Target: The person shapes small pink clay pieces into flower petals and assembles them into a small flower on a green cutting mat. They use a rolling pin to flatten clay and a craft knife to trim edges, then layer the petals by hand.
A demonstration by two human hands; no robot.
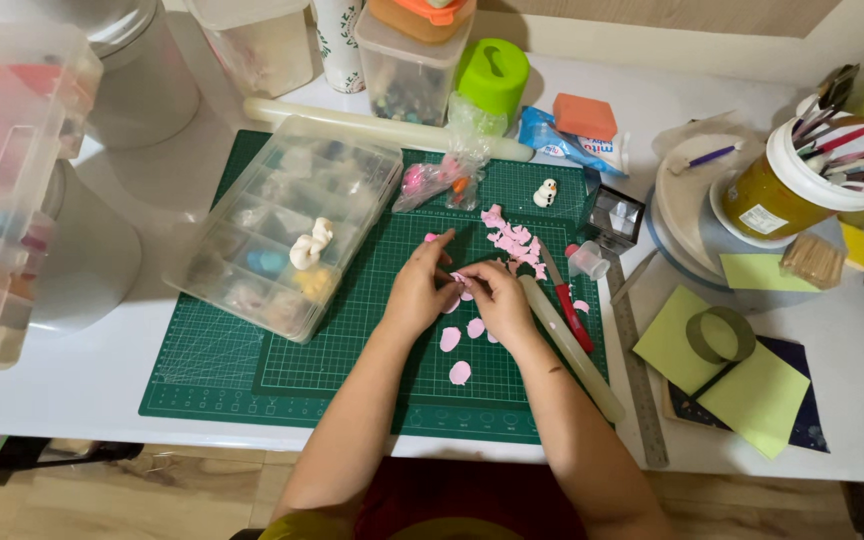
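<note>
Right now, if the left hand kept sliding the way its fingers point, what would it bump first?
Probably the right hand: the left hand points right, fingertips meeting over a pink petal piece.

Pink piece (458, 279) half-hidden by fingers (472, 272); shape unclear

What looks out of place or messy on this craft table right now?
Nothing looks damaged or spilled. Pink scraps lie scattered on the green mat above the hands, and cut pink petals lie loose below them. The clear organiser box sits askew, overhanging the mat's left edge. Both hands pinch a pink piece.
</note>
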